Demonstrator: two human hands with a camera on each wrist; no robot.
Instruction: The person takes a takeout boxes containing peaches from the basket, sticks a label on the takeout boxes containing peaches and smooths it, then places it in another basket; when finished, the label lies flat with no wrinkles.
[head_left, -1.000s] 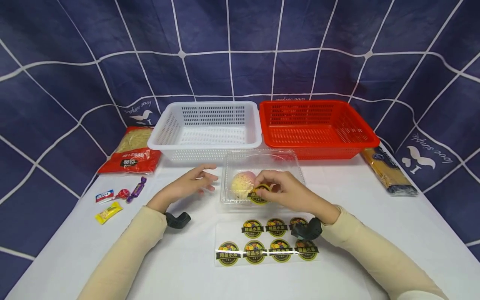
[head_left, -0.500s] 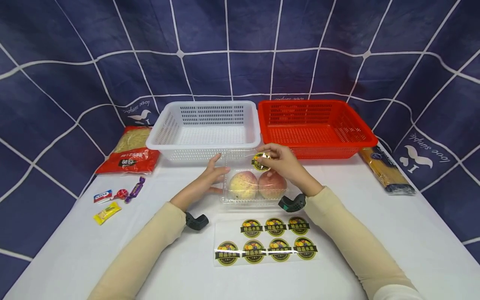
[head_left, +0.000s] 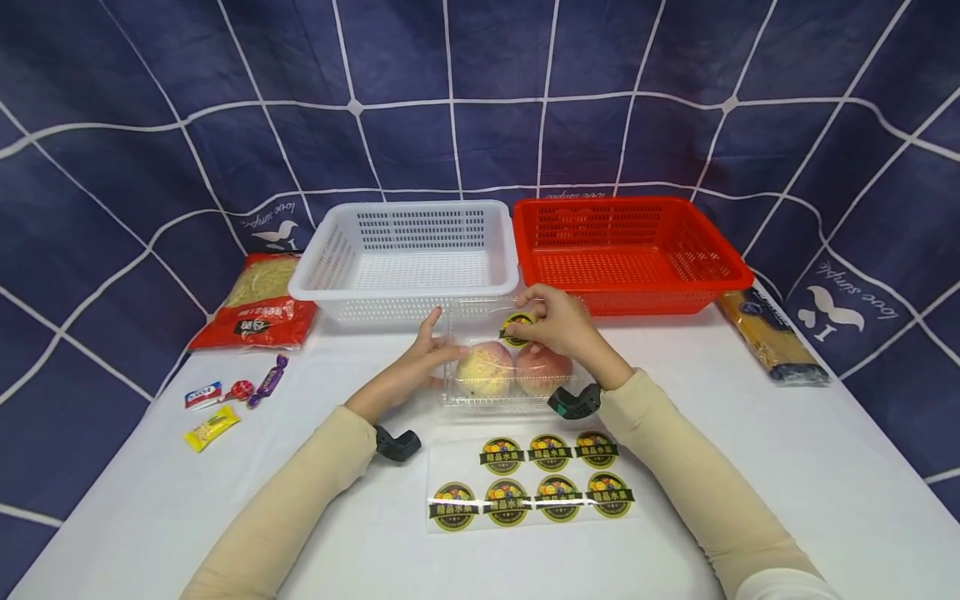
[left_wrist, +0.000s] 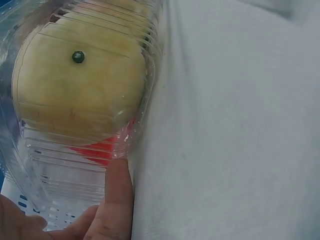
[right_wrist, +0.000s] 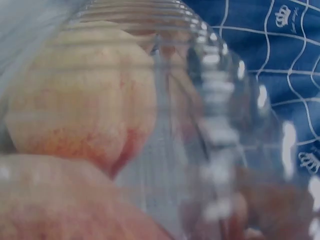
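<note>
My left hand (head_left: 411,371), fingers apart, steadies the clear clamshell (head_left: 476,323); my right hand (head_left: 562,323) pinches a fruit sticker (head_left: 512,322), seemingly mid-placement, next needing pressing.

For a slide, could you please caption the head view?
Left hand touching clear clamshell of two peaches, right hand holding round sticker at its lid.

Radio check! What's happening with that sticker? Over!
Right-hand grip holds round black-and-gold sticker at clear rectangular plastic box. Left-hand grip touches box's left side. Two round yellow-pink fruits inside. Nothing visibly in way.
</note>
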